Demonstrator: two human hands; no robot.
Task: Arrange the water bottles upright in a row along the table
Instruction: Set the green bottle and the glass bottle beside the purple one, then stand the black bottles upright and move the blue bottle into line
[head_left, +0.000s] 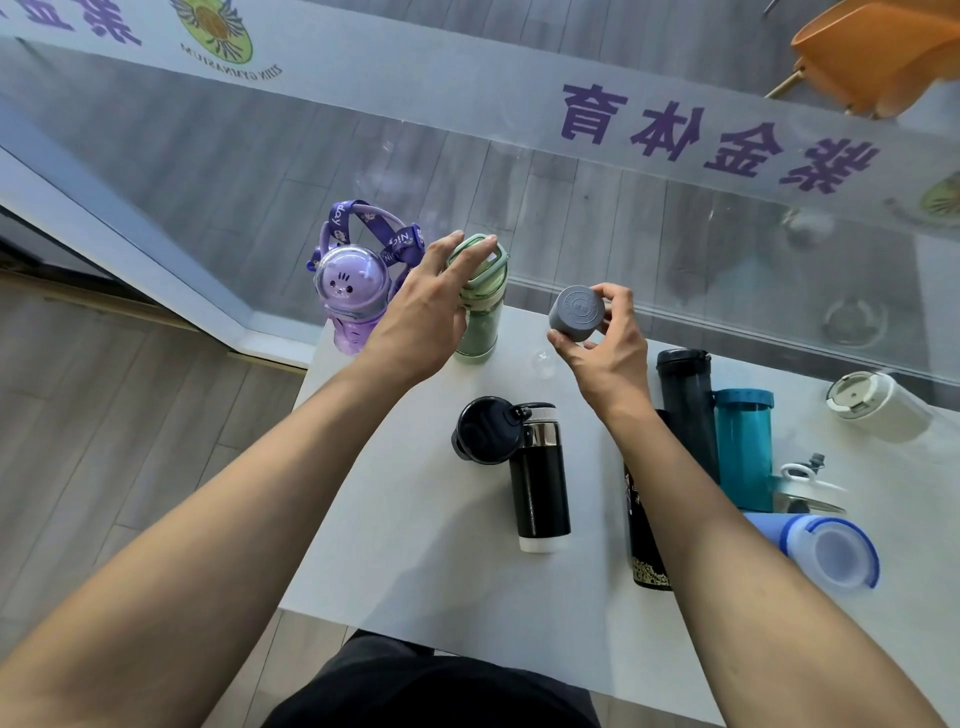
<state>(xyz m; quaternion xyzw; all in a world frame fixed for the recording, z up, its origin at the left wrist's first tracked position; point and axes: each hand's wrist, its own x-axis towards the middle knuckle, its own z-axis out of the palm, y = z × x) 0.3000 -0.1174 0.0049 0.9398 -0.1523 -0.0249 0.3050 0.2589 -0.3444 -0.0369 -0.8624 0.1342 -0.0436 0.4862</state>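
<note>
A purple bunny bottle (348, 296) and a green bottle (480, 317) stand upright side by side at the white table's (410, 530) far left corner. My left hand (421, 312) lies against the green bottle, fingers straight and spread over its lid, thumb on its side. My right hand (605, 348) holds a clear bottle by its grey cap (576, 313), just right of the green one, its see-through body reaching down to the table. A black bottle (540, 483) lies on its side mid-table with its flip lid (485, 428) open.
Several more bottles lie right of my right arm: dark grey (685, 410), teal (743, 447), white (878, 405), pale blue (821, 545), black with gold pattern (647, 551). A glass wall (675, 234) borders the table's far edge. An orange chair (872, 57) stands beyond it.
</note>
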